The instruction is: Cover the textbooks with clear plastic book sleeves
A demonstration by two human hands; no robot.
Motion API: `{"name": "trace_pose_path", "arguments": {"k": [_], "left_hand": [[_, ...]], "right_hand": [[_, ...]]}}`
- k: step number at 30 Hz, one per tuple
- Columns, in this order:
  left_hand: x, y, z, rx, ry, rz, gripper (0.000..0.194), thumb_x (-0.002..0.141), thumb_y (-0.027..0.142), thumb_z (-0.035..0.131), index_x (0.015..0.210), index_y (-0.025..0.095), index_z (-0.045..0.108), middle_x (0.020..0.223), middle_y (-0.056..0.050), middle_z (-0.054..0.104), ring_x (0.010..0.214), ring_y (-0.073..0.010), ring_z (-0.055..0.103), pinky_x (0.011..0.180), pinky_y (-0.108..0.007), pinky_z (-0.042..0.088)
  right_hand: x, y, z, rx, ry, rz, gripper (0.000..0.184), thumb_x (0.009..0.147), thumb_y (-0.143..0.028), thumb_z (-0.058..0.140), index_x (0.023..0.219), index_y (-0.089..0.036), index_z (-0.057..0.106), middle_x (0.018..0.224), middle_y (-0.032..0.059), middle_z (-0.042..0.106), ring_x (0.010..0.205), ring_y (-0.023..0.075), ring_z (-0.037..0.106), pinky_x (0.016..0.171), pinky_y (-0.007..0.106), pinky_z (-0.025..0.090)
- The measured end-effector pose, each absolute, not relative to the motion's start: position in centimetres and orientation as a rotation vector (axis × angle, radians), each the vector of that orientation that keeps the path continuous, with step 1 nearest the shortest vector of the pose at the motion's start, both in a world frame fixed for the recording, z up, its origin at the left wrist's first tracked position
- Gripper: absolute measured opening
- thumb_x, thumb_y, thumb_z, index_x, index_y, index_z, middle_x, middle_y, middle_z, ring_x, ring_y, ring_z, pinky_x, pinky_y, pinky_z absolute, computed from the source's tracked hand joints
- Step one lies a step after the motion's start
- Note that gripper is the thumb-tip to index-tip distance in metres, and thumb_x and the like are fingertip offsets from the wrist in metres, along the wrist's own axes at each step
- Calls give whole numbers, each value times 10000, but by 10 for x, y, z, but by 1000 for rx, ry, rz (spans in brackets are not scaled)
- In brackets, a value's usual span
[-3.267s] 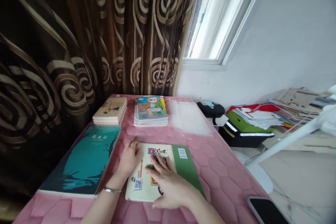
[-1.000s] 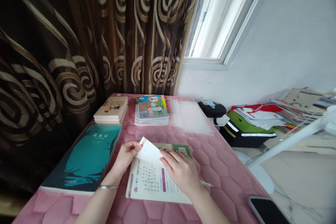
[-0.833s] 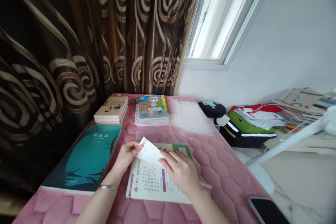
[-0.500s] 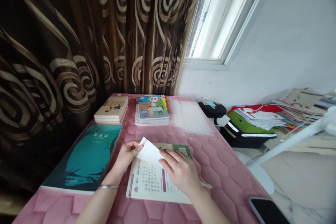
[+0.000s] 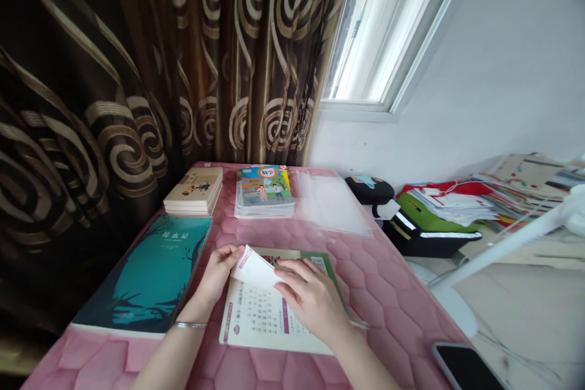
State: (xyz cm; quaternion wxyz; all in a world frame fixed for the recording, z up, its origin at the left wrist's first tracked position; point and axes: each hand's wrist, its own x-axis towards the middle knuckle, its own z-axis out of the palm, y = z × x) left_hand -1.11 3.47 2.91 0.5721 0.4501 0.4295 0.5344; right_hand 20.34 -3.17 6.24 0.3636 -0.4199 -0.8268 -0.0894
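Note:
A thin book (image 5: 258,323) with a green spine lies open on the pink quilted table (image 5: 388,292) in front of me. Its cover flap (image 5: 256,269) is lifted and bent over the printed inside page. My left hand (image 5: 217,274) pinches the flap's left top corner. My right hand (image 5: 315,304) lies on the book's right part, fingers curled at the flap's lower edge and touching it.
A teal book (image 5: 146,277) lies to the left. At the back are a stack of tan books (image 5: 194,192), a colourful textbook stack (image 5: 264,190) and clear plastic sleeves (image 5: 331,204). A phone (image 5: 464,368) sits at the right front edge. Papers and bags are piled on the right.
Since 3.3 s ago the closed book has been opened and its cover lifted. In the last second the flap has dropped a little lower and my right hand has slid slightly toward it.

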Motion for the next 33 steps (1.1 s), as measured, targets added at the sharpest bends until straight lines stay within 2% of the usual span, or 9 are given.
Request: {"name": "trace_pose_path", "arguments": {"k": [11, 15, 18, 21, 28, 33], "left_hand": [[-12, 32, 36, 1034, 980, 1180, 459, 577, 534, 811, 549, 170, 533, 485, 67, 493, 454, -68, 393, 483, -207, 295], [-11, 32, 35, 1031, 995, 1193, 452, 574, 529, 812, 544, 170, 540, 488, 70, 485, 453, -66, 383, 477, -206, 287], [-11, 33, 34, 1057, 1009, 1199, 455, 587, 544, 801, 558, 172, 541, 503, 69, 490, 470, -70, 387, 489, -207, 291], [-11, 35, 31, 1092, 1042, 1234, 481, 606, 591, 774, 581, 177, 531, 525, 69, 488, 494, -76, 384, 506, -208, 298], [-13, 35, 32, 1142, 1086, 1381, 494, 676, 650, 696, 625, 185, 535, 584, 57, 500, 573, -100, 420, 563, -214, 342], [-13, 36, 36, 1210, 1110, 1349, 467, 616, 605, 756, 632, 183, 556, 577, 56, 508, 555, -94, 424, 541, -210, 328]], "right_hand": [[201, -32, 62, -1058, -2186, -99, 137, 857, -162, 637, 944, -255, 687, 995, 27, 699, 875, 177, 631, 770, 319, 524], [201, -36, 67, -1051, -2218, -11, 88, 866, -209, 634, 848, -257, 705, 1025, 26, 691, 885, 181, 614, 775, 328, 509], [202, -38, 70, -1038, -2233, 27, 119, 885, -259, 623, 797, -250, 702, 1025, 24, 692, 890, 185, 605, 768, 329, 496], [204, -37, 70, -1071, -2218, -68, 125, 907, -273, 603, 836, -245, 702, 1032, 39, 696, 917, 201, 597, 772, 341, 480], [208, -27, 62, -1184, -2137, -332, 202, 920, -131, 525, 921, -248, 690, 1008, 34, 699, 873, 199, 583, 767, 350, 424], [202, -24, 66, -1235, -2093, -417, 224, 915, -109, 508, 925, -232, 695, 1111, 59, 687, 964, 219, 577, 825, 371, 425]]}}
